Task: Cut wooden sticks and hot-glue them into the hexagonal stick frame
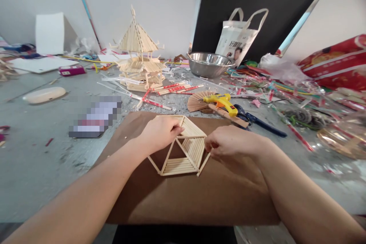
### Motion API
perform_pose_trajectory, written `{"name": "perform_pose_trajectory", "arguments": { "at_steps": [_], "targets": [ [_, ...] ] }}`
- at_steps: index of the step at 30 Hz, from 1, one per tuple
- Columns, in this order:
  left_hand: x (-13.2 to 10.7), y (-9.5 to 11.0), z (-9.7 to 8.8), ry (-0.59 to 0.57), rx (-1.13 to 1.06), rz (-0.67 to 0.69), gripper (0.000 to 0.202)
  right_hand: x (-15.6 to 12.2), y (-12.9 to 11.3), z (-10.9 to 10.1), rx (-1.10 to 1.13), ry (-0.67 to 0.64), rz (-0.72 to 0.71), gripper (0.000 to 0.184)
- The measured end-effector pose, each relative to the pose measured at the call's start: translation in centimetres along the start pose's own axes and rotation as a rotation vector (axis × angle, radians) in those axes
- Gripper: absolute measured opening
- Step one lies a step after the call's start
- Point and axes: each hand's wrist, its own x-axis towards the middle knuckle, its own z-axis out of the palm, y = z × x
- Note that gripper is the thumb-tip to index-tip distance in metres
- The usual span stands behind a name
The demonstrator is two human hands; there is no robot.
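A six-sided frame of thin wooden sticks (194,152) lies on a brown paper sheet (194,202). Some of its triangular sections are filled with rows of parallel sticks; others are bare. At the frame's far left part, my left hand (160,133) is closed, its thumb and fingers pinching near the centre sticks. My right hand (234,141) is closed at the right edge, pinching the upper end of a loose-looking stick (204,164) that slants along the frame's lower right side. The fingers partly cover that end. Whether the stick is attached to the frame, I cannot tell.
Behind stands a pagoda model of sticks (140,45), near red-wrapped stick bundles (177,88). A yellow glue gun (224,103), a folding fan (197,101) and a dark blue-handled tool (264,124) lie beyond the paper. A metal bowl (210,65) and phone (95,118) are farther off.
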Motion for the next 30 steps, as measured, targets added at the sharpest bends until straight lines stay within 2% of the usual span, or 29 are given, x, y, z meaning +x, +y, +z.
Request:
{"name": "perform_pose_trajectory", "arguments": {
  "at_steps": [6,13,17,20,22,24,27,30],
  "targets": [
    [0.1,-0.1,0.2,0.059,-0.081,-0.002,0.031,-0.2,-0.9,0.2,-0.113,0.013,0.024,0.016],
    [0.1,0.0,0.3,0.085,-0.193,0.005,0.027,-0.4,-0.5,0.7,-0.089,0.002,-0.055,0.016],
    [0.1,0.1,0.2,0.087,-0.284,0.006,0.026,-1.0,0.0,-0.3,0.09,-0.066,-0.091,0.014],
    [0.0,0.3,0.1,0.063,-0.363,0.029,0.028,-1.4,0.9,-1.1,0.339,-0.184,-0.114,0.01],
    [-0.1,0.5,0.0,0.034,-0.402,0.048,0.031,-1.3,1.4,-1.4,0.532,-0.211,-0.107,0.01],
    [-0.2,0.8,-0.1,-0.007,-0.451,0.075,0.036,-1.0,1.8,-1.3,0.678,-0.136,-0.105,0.012],
    [-0.3,1.2,-0.2,-0.076,-0.545,0.114,0.041,-0.1,1.6,-0.8,0.784,0.078,-0.133,0.015],
    [-0.4,1.5,-0.2,-0.135,-0.626,0.078,0.034,1.0,1.0,-0.2,0.858,0.251,-0.166,0.016]
  ]
}}
